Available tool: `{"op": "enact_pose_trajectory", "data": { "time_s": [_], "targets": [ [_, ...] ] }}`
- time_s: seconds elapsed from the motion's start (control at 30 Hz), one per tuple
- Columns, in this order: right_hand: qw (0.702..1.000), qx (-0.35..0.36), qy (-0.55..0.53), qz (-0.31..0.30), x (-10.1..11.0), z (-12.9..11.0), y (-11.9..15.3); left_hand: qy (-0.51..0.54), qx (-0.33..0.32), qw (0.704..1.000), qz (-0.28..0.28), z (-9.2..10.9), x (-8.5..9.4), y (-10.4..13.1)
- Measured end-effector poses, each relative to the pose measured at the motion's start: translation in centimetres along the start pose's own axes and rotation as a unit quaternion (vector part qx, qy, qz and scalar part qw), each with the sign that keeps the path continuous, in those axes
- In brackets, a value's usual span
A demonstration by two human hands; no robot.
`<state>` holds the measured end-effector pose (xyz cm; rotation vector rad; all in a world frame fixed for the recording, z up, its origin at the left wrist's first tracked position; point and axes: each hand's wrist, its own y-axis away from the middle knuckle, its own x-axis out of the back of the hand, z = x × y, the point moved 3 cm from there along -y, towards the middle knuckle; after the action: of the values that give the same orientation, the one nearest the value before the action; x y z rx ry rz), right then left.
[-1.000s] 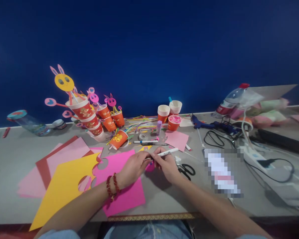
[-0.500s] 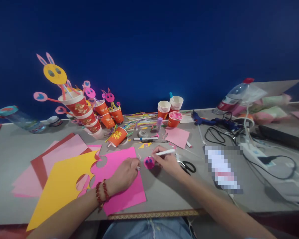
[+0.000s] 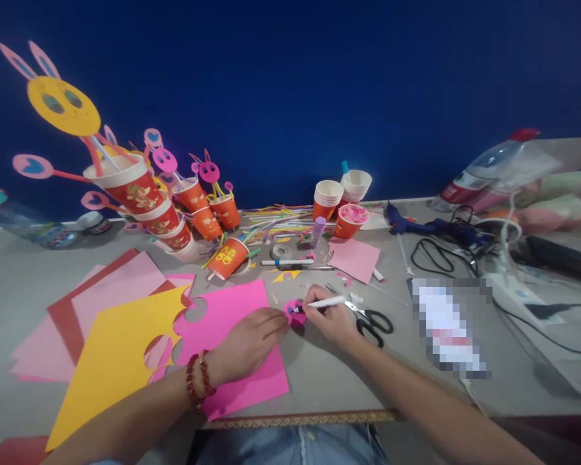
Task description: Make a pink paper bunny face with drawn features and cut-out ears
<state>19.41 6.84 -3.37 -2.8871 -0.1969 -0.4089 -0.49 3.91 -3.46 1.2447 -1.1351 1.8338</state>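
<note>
My right hand (image 3: 330,318) is closed around a white marker (image 3: 319,303), its dark tip down on a small pink paper face (image 3: 296,316). Blue eye spots show on the face, partly covered by the marker and my fingers. My left hand (image 3: 254,341) reaches in from the left, fingers together and tips pinning the face's left edge; whether a cap is tucked in it is hidden. Beneath that hand lies a bright pink sheet (image 3: 244,400) with round cut-outs. Black-handled scissors (image 3: 374,323) rest just right of my right hand.
A yellow sheet (image 3: 106,349) overlaps red and pink papers (image 3: 111,290) at left. Stacked red cups (image 3: 148,194) carry a yellow paper rabbit (image 3: 64,106). A tipped cup (image 3: 227,258), tape roll (image 3: 279,251) and glue stick (image 3: 318,231) lie ahead. Cables (image 3: 436,255) and a blurred-out phone-like object (image 3: 448,326) are right.
My left hand has moved right, fingers straightening onto the pink face. The marker tip has come down onto the face. The whole view has shifted slightly.
</note>
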Motion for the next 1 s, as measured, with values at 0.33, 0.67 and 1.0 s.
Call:
{"op": "enact_pose_trajectory", "data": {
  "time_s": [0.33,0.67,1.0],
  "targets": [
    [1.0,0.009,0.009,-0.027,-0.4,0.8,-0.06,0.0,0.004,1.0,-0.024,-0.04,0.07,-0.05],
    [0.999,0.009,0.018,-0.03,-0.47,0.44,-0.01,-0.002,0.005,1.0,-0.019,0.01,0.17,-0.01],
    [0.999,0.009,0.023,-0.034,-0.45,0.82,0.1,-0.005,0.0,1.0,-0.004,-0.02,0.23,-0.02]
  ]
}}
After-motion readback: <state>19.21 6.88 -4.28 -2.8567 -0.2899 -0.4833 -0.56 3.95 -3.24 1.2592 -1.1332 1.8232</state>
